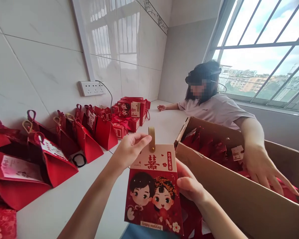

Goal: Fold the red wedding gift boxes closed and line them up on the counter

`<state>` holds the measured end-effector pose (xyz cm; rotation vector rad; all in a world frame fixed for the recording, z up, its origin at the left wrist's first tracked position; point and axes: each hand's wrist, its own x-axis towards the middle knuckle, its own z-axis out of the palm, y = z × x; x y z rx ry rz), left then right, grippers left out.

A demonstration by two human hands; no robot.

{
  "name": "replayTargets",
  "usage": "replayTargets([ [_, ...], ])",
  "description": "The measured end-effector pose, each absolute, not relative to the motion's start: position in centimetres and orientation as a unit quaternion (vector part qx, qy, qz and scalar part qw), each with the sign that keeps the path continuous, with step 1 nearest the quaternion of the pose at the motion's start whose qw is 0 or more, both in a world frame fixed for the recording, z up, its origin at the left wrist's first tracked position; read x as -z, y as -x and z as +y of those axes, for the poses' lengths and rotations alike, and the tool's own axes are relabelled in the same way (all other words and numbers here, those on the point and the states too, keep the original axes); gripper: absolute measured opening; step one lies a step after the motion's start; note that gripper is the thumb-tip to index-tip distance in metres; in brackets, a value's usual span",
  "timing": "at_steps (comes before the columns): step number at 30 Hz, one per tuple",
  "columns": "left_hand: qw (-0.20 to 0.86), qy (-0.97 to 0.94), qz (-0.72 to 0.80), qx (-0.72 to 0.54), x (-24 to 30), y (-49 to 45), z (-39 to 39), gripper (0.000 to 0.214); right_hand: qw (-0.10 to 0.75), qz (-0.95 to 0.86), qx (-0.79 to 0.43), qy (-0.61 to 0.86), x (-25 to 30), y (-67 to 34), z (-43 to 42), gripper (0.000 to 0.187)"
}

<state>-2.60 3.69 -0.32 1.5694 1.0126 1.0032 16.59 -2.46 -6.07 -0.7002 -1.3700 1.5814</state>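
Note:
I hold a red gift box (153, 192) up in front of me; it shows a cartoon bride and groom and has a cream top flap with a tan tab. My left hand (129, 149) pinches the top flap near the tab. My right hand (189, 184) grips the box's right side, fingers curled behind it. Both hands are closed on the box, above the white counter (64, 202).
Several red gift bags and boxes (87, 136) line the tiled wall on the left. An open cardboard carton (239, 196) stands at the right; another person leans over it with a hand (264, 169) inside among red boxes. A wall socket (92, 88) has a cable plugged in.

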Motion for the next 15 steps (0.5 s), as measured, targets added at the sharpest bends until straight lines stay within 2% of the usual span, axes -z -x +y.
replayTargets([
  [6,0.458,-0.637,0.412,-0.464,-0.2,2.6,2.9,0.034,0.447,-0.531,-0.661,0.284,5.3,-16.9,-2.8,0.076],
  [12,0.442,-0.64,0.412,-0.475,-0.6,1.7,1.9,0.032,0.468,-0.484,-0.69,0.265,4.8,-17.1,-3.8,0.075],
  [15,0.466,-0.638,0.401,-0.464,-1.0,1.7,1.5,0.036,0.499,-0.454,-0.697,0.244,4.9,-17.1,-3.9,0.069],
])
